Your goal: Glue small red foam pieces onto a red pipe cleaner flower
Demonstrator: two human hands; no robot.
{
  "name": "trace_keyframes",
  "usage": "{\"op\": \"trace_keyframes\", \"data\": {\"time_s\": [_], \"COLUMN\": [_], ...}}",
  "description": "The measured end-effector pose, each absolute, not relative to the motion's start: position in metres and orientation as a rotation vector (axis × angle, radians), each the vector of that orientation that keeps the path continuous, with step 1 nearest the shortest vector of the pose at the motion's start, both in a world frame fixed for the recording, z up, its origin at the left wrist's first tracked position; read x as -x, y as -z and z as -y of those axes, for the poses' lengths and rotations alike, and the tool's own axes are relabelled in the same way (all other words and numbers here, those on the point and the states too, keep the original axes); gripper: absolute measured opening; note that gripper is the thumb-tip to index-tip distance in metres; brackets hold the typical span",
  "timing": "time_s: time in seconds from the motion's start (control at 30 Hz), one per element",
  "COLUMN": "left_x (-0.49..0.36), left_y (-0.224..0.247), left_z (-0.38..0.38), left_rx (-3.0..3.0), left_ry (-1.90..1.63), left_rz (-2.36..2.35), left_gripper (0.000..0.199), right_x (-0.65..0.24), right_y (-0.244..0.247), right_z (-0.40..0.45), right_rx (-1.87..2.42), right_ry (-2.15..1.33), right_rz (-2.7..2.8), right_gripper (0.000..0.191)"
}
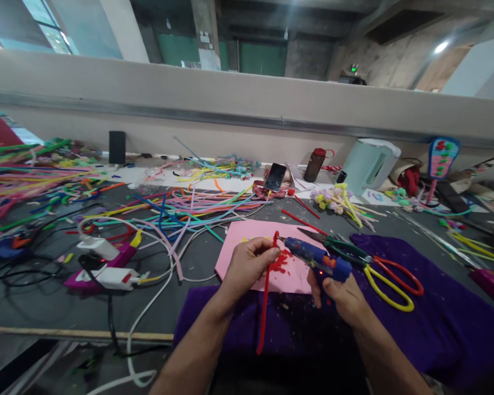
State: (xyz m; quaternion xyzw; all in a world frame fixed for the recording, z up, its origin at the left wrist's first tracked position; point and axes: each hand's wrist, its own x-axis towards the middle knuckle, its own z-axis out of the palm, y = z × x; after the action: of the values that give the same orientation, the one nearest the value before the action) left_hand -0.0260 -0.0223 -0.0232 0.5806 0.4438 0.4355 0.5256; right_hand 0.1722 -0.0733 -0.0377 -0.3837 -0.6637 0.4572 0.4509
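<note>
A red pipe cleaner (264,315) is pinched between the thumb and fingers of my left hand (249,266), its long end hanging down past the sheet's front edge. My right hand (342,293) is wrapped round the handle of a blue glue gun (313,255), whose nozzle points left at the upper tip of the pipe cleaner. A small red light shows on the gun. Beneath the hands lies a pink sheet (230,253) with red scraps (280,263) on it.
Scissors with red and yellow handles (389,296) lie right on purple cloth (444,329). Pipe cleaners (181,211) spread behind and left. A power strip (125,255) with plugs and cables is left. A phone (274,176), red-brown bottle (314,166) and kettle (368,164) stand behind.
</note>
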Motion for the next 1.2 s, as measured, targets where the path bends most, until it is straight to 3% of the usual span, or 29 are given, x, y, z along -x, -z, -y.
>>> {"op": "trace_keyframes", "data": {"time_s": [0.1,0.27,0.37,0.63,0.87,1.07,1.2], "left_x": [0.028,0.030,0.030,0.032,0.026,0.025,0.027], "left_y": [0.022,0.019,0.019,0.009,-0.017,0.012,0.025], "left_z": [0.020,0.017,0.018,0.016,0.004,-0.018,-0.022], "left_rx": [-1.338,-1.235,-1.246,-1.234,-1.250,-1.172,-1.132], "left_ry": [-1.081,-1.162,-1.199,-1.170,-1.112,-1.193,-1.212], "left_rz": [-1.074,-1.003,-0.982,-0.942,-0.816,-0.850,-0.867], "left_gripper": [0.024,0.028,0.029,0.026,0.026,0.027,0.027], "right_x": [-0.181,-0.206,-0.215,-0.217,-0.197,-0.152,-0.142], "right_y": [0.035,0.035,0.042,0.041,0.008,0.004,0.014], "right_z": [0.071,0.068,0.068,0.070,0.052,0.008,-0.020], "right_rx": [1.123,1.693,1.859,1.838,1.396,1.092,1.220], "right_ry": [-0.968,-0.172,0.080,0.171,0.123,0.018,-0.016], "right_rz": [1.663,2.000,2.209,2.436,2.528,3.009,3.059], "right_gripper": [0.040,0.040,0.043,0.041,0.028,0.023,0.022]}}
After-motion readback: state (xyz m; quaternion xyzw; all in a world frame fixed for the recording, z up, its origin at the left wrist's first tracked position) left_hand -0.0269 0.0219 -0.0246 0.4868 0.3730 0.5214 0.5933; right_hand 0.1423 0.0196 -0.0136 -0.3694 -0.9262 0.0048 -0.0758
